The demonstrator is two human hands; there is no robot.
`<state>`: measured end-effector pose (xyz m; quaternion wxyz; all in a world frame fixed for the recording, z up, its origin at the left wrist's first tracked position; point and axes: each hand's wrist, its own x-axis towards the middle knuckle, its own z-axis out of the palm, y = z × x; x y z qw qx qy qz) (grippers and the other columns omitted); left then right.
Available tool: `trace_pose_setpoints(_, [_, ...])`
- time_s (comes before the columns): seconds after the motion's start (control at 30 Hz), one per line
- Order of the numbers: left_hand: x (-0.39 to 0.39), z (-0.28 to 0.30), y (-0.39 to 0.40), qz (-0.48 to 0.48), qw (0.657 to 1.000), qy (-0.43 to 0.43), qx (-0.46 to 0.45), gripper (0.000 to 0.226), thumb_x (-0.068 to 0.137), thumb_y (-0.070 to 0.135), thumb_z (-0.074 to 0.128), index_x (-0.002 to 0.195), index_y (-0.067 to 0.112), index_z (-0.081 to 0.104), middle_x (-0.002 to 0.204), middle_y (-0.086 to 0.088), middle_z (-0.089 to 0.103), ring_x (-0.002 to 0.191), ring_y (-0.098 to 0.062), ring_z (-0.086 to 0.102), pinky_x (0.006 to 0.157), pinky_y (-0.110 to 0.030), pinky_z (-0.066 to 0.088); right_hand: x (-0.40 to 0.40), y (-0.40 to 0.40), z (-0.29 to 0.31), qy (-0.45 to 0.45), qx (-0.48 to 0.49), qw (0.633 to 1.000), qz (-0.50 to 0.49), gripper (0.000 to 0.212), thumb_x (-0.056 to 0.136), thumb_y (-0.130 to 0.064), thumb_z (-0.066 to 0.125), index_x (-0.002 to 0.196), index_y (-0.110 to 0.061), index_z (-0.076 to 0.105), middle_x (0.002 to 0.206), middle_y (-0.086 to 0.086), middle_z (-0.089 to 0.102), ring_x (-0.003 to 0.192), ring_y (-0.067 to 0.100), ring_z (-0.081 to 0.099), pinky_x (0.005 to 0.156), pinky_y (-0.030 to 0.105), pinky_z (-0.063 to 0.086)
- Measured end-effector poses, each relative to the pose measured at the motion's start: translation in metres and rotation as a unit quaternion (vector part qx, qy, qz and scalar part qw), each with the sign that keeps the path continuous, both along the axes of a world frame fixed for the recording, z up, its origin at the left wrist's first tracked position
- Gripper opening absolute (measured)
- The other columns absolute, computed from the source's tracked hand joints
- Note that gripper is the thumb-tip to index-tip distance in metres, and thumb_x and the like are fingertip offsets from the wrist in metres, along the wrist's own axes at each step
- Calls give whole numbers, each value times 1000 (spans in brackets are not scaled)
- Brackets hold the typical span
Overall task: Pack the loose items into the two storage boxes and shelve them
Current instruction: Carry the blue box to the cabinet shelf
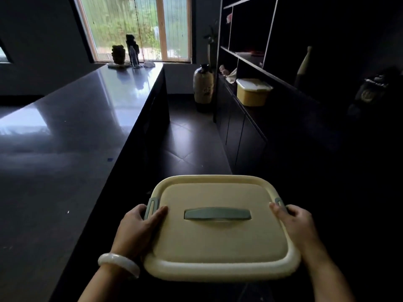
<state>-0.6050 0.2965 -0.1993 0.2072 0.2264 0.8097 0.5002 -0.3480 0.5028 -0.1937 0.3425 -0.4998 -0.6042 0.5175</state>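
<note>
You carry a cream storage box (220,240) in front of you, over the dark floor (187,144) of the aisle between the counter and the shelving. Its lid is on, with a grey-green handle (217,214) lying flat across the top and a grey-green clasp at each side. Only the lid shows; the box body under it is hidden.

Your left hand (139,227) grips the left edge at the clasp (152,207), thumb laid on the lid, fingers curled down over the rim and out of sight. A pale bangle (118,263) sits on that wrist. Your right hand (294,223) grips the right edge the same way, thumb on top beside the right clasp (279,202), which it half covers; its fingers wrap round the rim below.

A second box (253,91), yellow with a pale lid, stands on the shelving unit's (250,62) lower ledge, near its far end, well apart from the one you hold. Beyond it lie a few small pale things too dim to name. A tall pale bottle (304,66) stands further right, and the unit's right side is lost in darkness.

A large ceramic vase (203,85) stands on the floor by the far end of the unit. On your left, the glossy counter (72,118) bears dark ornaments (126,53) at its far edge, silhouetted against the window (135,27).
</note>
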Motion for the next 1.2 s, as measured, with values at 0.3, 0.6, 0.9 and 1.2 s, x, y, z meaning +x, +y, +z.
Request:
trace_pose_setpoints(0.3, [-156,10,198,-68,998,10,12,47,66,63,76,75,17,68,66,-3,69,62,-22,67,56,-45,56,-118,142,10,12,-12,995,-99,41,85,-21,71,81,18,57,64,25,59,56,29,56,53,34,44])
trace_pose_setpoints(0.6, [-244,-9,417,-98,995,12,16,41,70,57,76,75,16,68,62,5,69,54,-9,64,47,-29,51,-199,352,-5,39,-15,993,-110,43,86,-14,69,85,26,53,62,20,54,55,24,50,42,25,38])
trace_pose_setpoints(0.9, [-304,-10,606,-128,992,1,11,43,68,61,76,76,20,69,64,3,69,57,-12,65,46,-29,48,-247,521,-8,55,-8,985,-163,41,85,-13,71,80,24,53,65,23,56,60,28,52,55,34,40])
trace_pose_setpoints(1.2, [-378,-41,811,-267,962,41,-26,45,70,63,72,75,18,67,66,0,68,60,-12,62,49,-27,45,-293,640,-39,7,-16,954,-300,37,83,-15,73,59,-7,46,55,9,45,52,18,42,47,27,31])
